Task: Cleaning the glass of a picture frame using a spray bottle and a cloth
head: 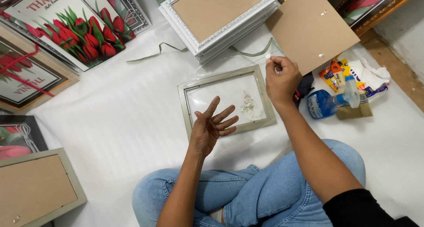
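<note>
Here, right hand (281, 79) grip pinched on clear sheet (229, 70) above grey frame (226, 99), left hand (211, 126) splayed.

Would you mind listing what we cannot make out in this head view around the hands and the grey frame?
- Right hand: a small white thing is pinched in its grip; too small to identify.
- Pale crumpled bit in the grey frame: too small to identify.
- Dark item: mostly hidden behind the right wrist.
- Brown backing board: cut by the top edge.
- Left hand: open, holds nothing.
</note>
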